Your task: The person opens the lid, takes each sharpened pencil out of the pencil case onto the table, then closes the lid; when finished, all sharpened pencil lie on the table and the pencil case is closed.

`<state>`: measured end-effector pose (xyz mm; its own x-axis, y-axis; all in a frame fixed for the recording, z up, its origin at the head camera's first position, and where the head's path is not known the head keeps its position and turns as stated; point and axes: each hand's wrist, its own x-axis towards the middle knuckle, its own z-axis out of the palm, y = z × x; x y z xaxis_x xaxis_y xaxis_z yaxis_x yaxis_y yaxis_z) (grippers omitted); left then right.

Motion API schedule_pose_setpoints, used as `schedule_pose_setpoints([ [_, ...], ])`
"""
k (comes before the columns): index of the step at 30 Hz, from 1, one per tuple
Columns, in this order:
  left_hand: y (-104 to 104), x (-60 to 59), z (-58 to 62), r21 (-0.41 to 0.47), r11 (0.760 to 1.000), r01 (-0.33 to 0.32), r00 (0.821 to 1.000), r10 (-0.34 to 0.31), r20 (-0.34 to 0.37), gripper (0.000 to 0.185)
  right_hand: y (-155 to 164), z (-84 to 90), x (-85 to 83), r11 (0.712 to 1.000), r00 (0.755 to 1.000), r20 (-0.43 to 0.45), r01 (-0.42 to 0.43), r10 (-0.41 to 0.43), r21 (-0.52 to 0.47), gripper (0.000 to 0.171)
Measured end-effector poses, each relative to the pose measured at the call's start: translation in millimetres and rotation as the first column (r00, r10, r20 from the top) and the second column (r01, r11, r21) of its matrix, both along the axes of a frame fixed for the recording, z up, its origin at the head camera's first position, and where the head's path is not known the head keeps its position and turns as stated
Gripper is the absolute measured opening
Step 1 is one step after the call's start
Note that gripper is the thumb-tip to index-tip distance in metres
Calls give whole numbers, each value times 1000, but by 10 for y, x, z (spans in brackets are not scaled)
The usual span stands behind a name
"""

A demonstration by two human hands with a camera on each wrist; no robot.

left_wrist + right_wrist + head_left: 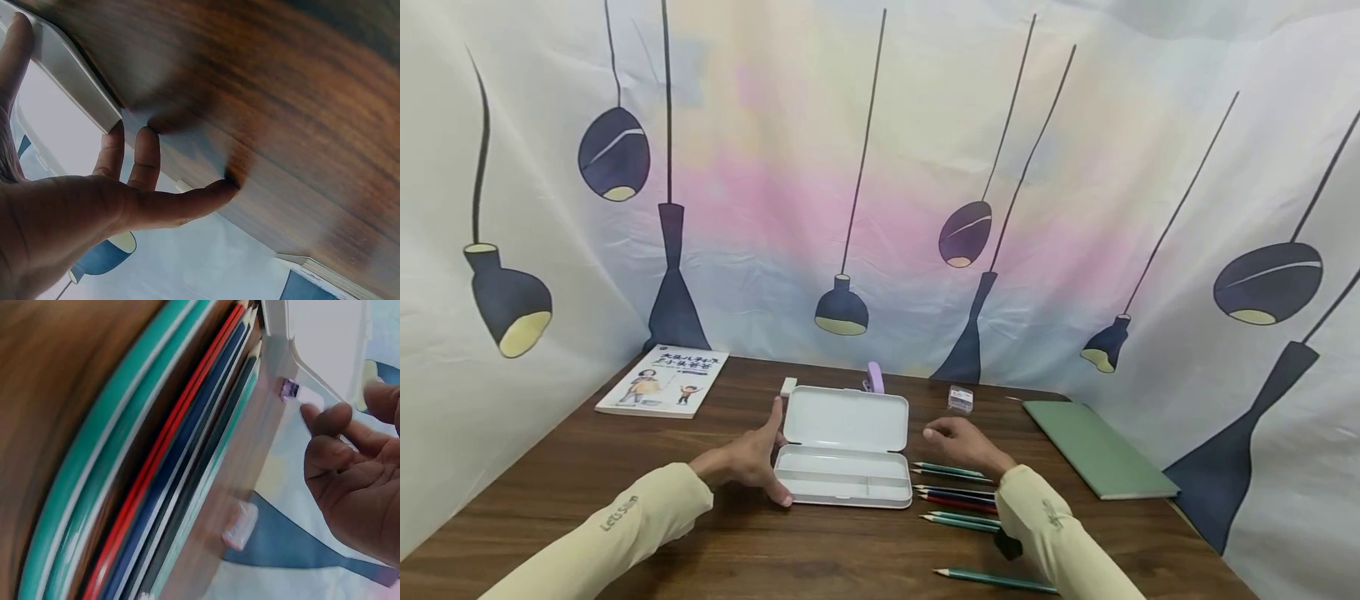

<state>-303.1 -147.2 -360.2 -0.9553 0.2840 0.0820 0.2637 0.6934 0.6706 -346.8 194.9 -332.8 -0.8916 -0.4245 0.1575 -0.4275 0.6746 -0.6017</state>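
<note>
Two forearms in pale yellow sleeves reach forward from the near edge. The left hand (pixel 747 461) is spread wide, fingers straight, thumb pointing to the far side, palm facing right. The right hand (pixel 964 446) hovers palm down, well apart from the left, its fingers loosely curled and holding nothing.

Open pencil case between my two hands on the wooden table.

At lower centre I see my left hand (pixel 747 461) with straight fingers against the left end of the white pencil case (pixel 844 447), its lid laid back. My right hand (pixel 961 444) hovers just right of it, fingers loosely curled, above a row of pencils (pixel 958 497). A book (pixel 663 381) lies at the left, a green notebook (pixel 1097 448) at the right.
</note>
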Motion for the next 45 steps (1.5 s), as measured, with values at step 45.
schedule_pose_setpoints([
  [45,-157,18,-24,57,974,220,972,-223,69,82,-220,-283,305,997,996,-54,-73,75,33,56],
])
